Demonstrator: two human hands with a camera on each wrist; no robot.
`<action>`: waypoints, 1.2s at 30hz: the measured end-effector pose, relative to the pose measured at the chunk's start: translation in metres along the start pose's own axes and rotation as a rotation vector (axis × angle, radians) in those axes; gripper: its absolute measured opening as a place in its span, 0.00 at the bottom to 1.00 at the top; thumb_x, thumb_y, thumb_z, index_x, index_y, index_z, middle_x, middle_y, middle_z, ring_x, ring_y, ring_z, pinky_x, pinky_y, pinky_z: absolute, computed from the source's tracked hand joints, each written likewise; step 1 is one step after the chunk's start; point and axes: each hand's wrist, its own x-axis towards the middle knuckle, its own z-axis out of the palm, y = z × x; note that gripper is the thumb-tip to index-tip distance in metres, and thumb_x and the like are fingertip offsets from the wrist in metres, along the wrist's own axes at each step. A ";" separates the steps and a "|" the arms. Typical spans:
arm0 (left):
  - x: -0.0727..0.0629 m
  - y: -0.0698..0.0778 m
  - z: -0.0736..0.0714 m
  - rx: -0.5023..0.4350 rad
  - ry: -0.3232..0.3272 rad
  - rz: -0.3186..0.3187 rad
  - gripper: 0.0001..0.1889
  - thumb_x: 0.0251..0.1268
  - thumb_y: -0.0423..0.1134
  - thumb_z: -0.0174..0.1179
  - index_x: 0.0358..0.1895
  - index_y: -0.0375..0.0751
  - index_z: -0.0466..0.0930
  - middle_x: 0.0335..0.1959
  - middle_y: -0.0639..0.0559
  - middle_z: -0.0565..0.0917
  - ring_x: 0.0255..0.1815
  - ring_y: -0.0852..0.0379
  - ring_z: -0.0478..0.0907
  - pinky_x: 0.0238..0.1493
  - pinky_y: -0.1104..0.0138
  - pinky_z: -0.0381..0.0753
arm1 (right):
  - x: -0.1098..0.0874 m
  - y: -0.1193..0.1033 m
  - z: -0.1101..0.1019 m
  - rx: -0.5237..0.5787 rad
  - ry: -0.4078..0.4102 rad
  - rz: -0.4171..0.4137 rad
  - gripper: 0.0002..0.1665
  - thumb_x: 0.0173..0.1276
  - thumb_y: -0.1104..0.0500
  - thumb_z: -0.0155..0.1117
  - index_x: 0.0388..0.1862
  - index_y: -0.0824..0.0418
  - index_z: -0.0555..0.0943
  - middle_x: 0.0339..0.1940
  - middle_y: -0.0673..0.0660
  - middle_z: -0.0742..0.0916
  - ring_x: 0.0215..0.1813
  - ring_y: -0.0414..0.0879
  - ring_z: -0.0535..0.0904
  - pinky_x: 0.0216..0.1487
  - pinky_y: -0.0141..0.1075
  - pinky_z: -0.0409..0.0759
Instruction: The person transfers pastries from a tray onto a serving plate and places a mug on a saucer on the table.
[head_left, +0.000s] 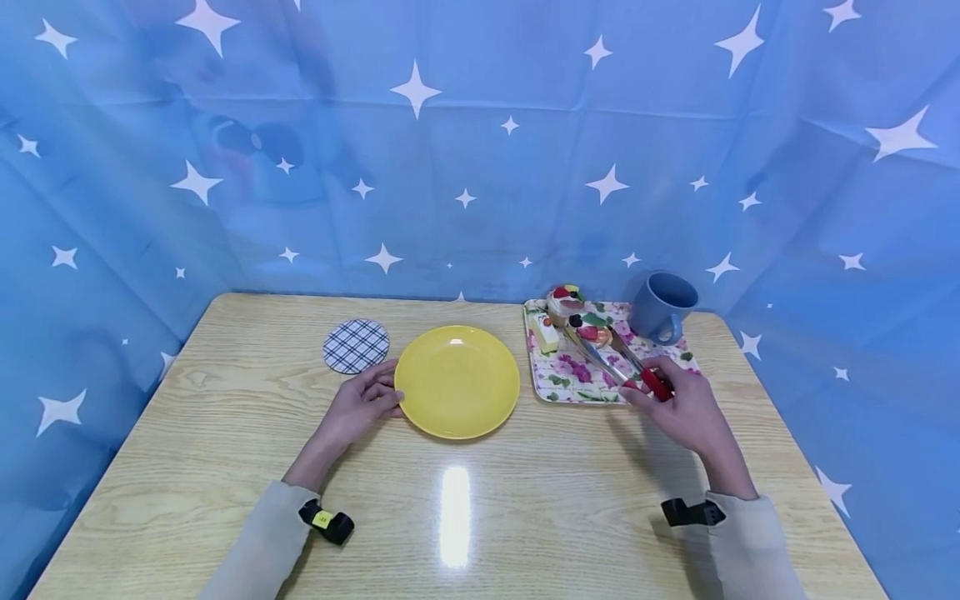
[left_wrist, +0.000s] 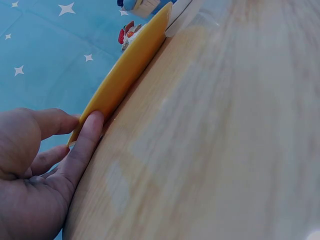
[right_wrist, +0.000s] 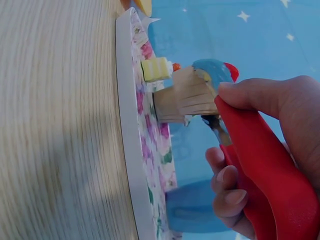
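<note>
My left hand (head_left: pixel 367 397) holds the left rim of a round yellow plate (head_left: pixel 457 383); in the left wrist view the thumb and fingers (left_wrist: pixel 90 132) pinch its edge close over the table. On the right, my right hand (head_left: pixel 678 406) grips tongs by their red handles (right_wrist: pixel 260 165). Between the metal arms of the tongs sits a small toy tart (right_wrist: pixel 192 92) with a pleated tan side and fruit on top, over the flowered tray (head_left: pixel 577 390). A yellow cake slice (head_left: pixel 544 333) and a fruit-topped cupcake (head_left: pixel 565 306) stand on the tray's left part.
A blue mug (head_left: pixel 660 307) stands at the tray's back right corner. Left of the plate lies a round checked coaster (head_left: pixel 356 346). Behind the wooden table (head_left: pixel 525 508) hangs a blue curtain (head_left: pixel 480 150) with white stars.
</note>
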 end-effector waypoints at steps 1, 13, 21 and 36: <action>0.000 0.000 0.000 0.001 -0.001 0.001 0.32 0.72 0.29 0.62 0.77 0.45 0.65 0.57 0.37 0.77 0.44 0.61 0.82 0.47 0.64 0.93 | 0.000 0.000 0.000 0.001 0.004 -0.007 0.29 0.69 0.45 0.71 0.59 0.63 0.78 0.43 0.66 0.86 0.39 0.53 0.78 0.30 0.32 0.77; 0.002 0.001 0.005 0.012 -0.003 -0.006 0.32 0.72 0.30 0.62 0.77 0.46 0.65 0.57 0.39 0.77 0.44 0.60 0.82 0.47 0.64 0.93 | -0.003 -0.007 -0.001 -0.011 0.008 -0.024 0.29 0.69 0.47 0.71 0.60 0.62 0.78 0.45 0.66 0.86 0.42 0.55 0.80 0.33 0.31 0.79; 0.003 0.000 0.004 0.019 0.012 -0.013 0.32 0.71 0.30 0.63 0.77 0.47 0.66 0.57 0.39 0.77 0.44 0.60 0.82 0.47 0.64 0.93 | -0.001 -0.012 0.003 -0.012 0.001 -0.029 0.30 0.69 0.45 0.72 0.61 0.62 0.78 0.46 0.66 0.86 0.41 0.54 0.80 0.32 0.31 0.78; 0.000 0.001 0.001 0.007 -0.001 -0.001 0.32 0.72 0.29 0.61 0.77 0.46 0.65 0.57 0.39 0.77 0.43 0.61 0.81 0.47 0.64 0.93 | 0.007 -0.023 0.012 0.003 -0.023 -0.024 0.32 0.69 0.43 0.71 0.63 0.61 0.77 0.47 0.66 0.86 0.42 0.55 0.78 0.35 0.35 0.79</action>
